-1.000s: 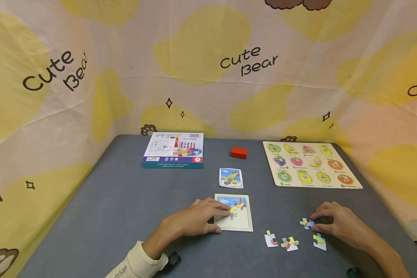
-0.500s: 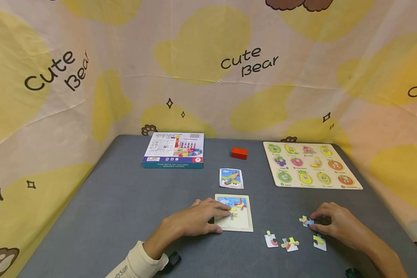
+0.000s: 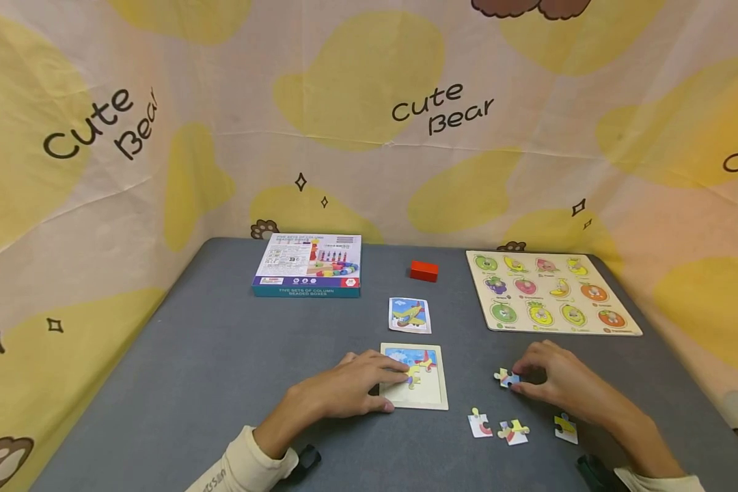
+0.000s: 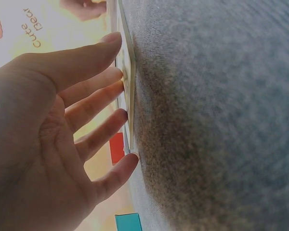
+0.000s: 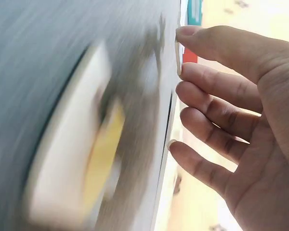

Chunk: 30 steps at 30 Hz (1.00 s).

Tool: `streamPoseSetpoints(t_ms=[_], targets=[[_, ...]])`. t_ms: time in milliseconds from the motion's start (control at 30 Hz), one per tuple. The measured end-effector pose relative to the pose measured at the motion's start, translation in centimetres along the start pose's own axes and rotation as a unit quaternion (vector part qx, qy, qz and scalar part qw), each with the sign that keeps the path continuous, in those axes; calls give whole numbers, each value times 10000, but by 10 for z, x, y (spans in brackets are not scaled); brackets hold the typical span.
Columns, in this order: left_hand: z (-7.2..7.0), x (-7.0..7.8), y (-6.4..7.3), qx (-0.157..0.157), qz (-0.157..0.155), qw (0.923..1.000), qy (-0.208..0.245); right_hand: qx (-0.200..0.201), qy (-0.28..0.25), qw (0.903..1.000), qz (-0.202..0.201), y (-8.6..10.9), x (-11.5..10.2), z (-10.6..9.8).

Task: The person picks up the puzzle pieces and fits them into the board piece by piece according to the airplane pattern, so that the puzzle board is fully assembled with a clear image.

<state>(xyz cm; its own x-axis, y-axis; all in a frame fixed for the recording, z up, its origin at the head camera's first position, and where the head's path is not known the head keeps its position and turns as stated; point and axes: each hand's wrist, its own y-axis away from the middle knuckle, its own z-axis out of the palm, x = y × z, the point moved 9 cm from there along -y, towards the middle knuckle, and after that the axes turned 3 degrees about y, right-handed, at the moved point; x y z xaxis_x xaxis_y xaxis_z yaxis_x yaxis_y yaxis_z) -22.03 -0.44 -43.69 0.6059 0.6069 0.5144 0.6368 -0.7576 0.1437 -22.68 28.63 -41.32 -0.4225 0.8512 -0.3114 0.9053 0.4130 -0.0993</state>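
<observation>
My left hand [image 3: 353, 386] rests on the left side of a square wooden puzzle tray [image 3: 432, 400], fingers fairly straight over its surface. Inside the tray's upper part lie joined pieces [image 3: 427, 359] of a plane and sky picture; the fingers hide some of them. Between thumb and fingertips, my right hand [image 3: 556, 376] pinches a blue jigsaw piece [image 3: 506, 378] with a yellow tab. In the right wrist view that piece [image 5: 178, 57] shows edge-on. Three loose pieces lie on the table: a white and pink one [image 3: 480, 424], a yellow and white one [image 3: 514, 432] and another yellow one [image 3: 566, 429].
Behind the tray lies a small plane picture card [image 3: 409, 315]. Farther back are a red block [image 3: 424, 271] and a flat bead-set box [image 3: 307, 266]. A fruit puzzle board [image 3: 553, 294] lies at the back right of the grey table [image 3: 221, 369]. Printed cloth [image 3: 357, 82] stands behind.
My right hand has moved left with the blue jigsaw piece, away from the yellow piece near it. The left hand has stayed in place on the tray.
</observation>
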Motion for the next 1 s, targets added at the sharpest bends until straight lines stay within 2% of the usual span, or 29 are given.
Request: streamPoseSetpoints(t_ms=[167, 300, 467, 633, 1000], targets=[[-1, 1, 1, -8, -13, 10000, -8, -95, -56, 9997, -218, -23, -27, 6], [-1, 1, 1, -12, -34, 10000, -36, -293, -71, 9993, -242, -39, -47, 14], [-1, 0, 0, -21, -24, 10000, -28, -373, 40, 9982, -473, -53, -67, 22], [-2, 1, 0, 2, 20, 10000, -42, -391, 118, 9964, -739, -62, -82, 30], [-1, 0, 0, -10, -4, 10000, -13, -488, 137, 9935, -1024, -71, -100, 44]])
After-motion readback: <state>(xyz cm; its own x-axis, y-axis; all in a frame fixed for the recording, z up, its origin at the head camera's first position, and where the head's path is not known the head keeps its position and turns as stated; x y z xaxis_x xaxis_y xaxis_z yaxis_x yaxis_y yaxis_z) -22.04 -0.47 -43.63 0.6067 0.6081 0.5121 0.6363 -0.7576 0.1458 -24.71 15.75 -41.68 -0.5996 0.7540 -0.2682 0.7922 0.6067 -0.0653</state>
